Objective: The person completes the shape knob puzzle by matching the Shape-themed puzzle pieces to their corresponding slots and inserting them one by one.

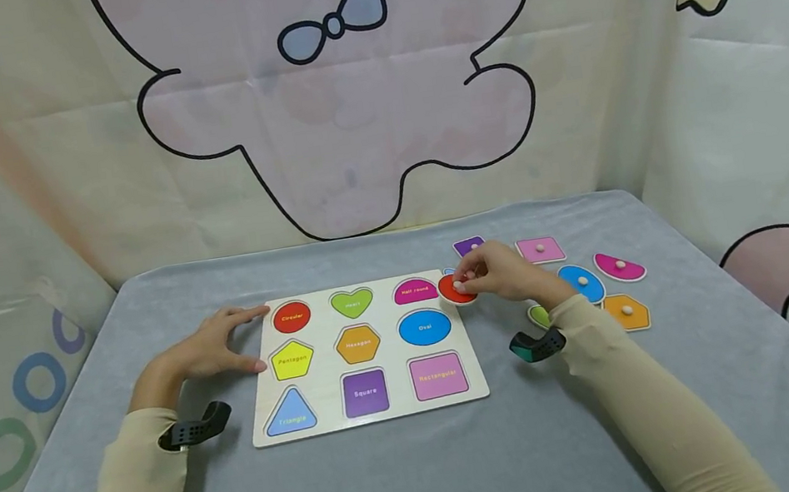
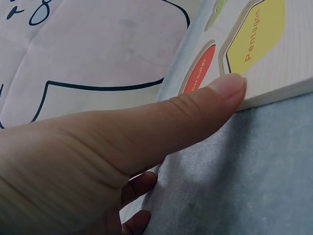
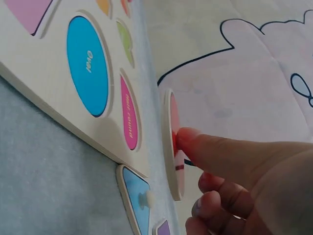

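Note:
A white wooden shape-puzzle board lies on the table, with labelled, coloured recesses in three rows. At its left edge is my left hand, fingers spread; in the left wrist view the thumb rests on the rim beside the pentagon recess. My right hand pinches a red round puzzle piece near the board's upper right corner. The right wrist view shows that piece tilted on edge, raised off the board, with thumb and fingers at its red face.
Right of the board lie loose knobbed pieces: a pink rectangle, a blue oval, a magenta half round, an orange hexagon, a partly hidden green piece and a purple one. A blue piece touches the board's corner.

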### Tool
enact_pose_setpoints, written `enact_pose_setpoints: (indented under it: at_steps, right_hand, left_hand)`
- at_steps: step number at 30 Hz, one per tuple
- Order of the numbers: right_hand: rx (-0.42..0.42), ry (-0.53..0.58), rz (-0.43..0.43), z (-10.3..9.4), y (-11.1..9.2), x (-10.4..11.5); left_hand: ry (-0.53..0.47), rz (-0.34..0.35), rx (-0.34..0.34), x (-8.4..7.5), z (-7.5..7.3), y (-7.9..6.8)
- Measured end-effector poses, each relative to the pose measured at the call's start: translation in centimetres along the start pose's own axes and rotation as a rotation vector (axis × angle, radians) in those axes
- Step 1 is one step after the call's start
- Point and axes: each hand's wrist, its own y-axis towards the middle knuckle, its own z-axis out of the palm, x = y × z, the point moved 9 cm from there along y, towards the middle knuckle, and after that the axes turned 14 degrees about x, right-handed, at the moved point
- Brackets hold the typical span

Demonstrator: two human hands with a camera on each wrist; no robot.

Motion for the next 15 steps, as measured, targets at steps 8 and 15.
enact_pose_setpoints:
  at_steps: [8,15]
  right_hand:
    - [-0.006,0.013,-0.026,0.9,1.5,0.7]
    - [0.016,0.029,-0.039,1.8,2.9,2.0]
  left_hand:
    - [0.013,-0.025,0.008,0.2,0.0,0.0]
    - [-0.001,-0.035,0.009,0.3,0.0,0.0]
